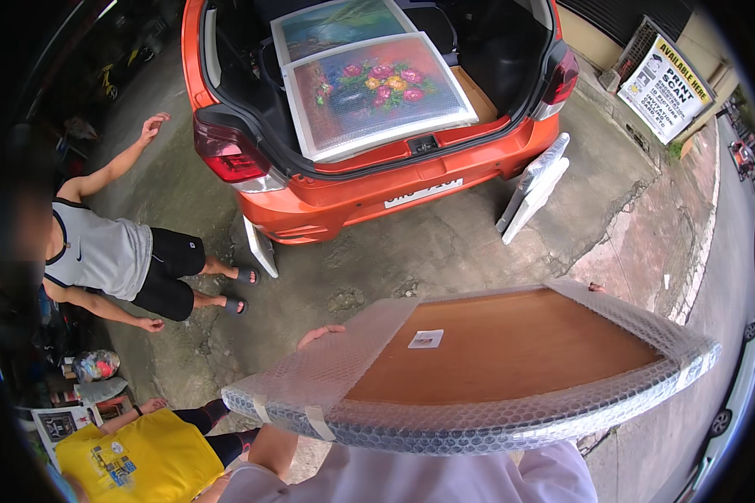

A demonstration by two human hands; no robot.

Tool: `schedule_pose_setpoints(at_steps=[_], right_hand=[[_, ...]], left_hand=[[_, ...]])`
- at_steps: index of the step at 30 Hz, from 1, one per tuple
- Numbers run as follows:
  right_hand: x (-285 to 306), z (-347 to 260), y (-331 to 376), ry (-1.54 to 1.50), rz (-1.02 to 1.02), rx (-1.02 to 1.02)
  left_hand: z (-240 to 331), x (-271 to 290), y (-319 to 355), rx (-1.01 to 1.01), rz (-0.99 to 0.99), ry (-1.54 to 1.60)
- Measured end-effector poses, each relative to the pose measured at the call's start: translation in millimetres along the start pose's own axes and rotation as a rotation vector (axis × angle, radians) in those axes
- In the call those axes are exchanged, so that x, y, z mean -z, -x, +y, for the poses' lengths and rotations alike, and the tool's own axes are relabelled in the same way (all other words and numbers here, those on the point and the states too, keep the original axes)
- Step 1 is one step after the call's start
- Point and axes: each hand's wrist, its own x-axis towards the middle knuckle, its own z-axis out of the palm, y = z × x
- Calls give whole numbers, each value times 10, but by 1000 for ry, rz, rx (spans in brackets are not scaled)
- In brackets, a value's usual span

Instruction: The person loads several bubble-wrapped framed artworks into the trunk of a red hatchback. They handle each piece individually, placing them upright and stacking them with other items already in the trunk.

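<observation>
A large flat framed picture, bubble-wrapped at the edges, is held out in front of my body. Its brown board back faces up, with a small white label on it, so the front is hidden. My left hand grips it from the left, fingers curled over the far edge and the forearm passing beneath. On the far right edge, only the fingertips of my right hand show, wrapped round the rim. Ahead, the open trunk of an orange car holds a wrapped flower painting lying partly over a landscape painting.
White wrapped panels lean at the orange bumper's right end, another panel at its left. A person in a grey tank top stands left; one in yellow is nearer. A sign stands at the far right.
</observation>
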Motion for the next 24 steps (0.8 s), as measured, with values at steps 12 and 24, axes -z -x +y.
schedule_pose_setpoints(at_steps=[12, 24], right_hand=[[-568, -2369, 353, 296, -356, 73], [362, -2408, 370, 1131, -264, -127]], left_hand=[[-802, -377, -1418, 520, 330, -916], [-74, -516, -1822, -259, 356, -871]])
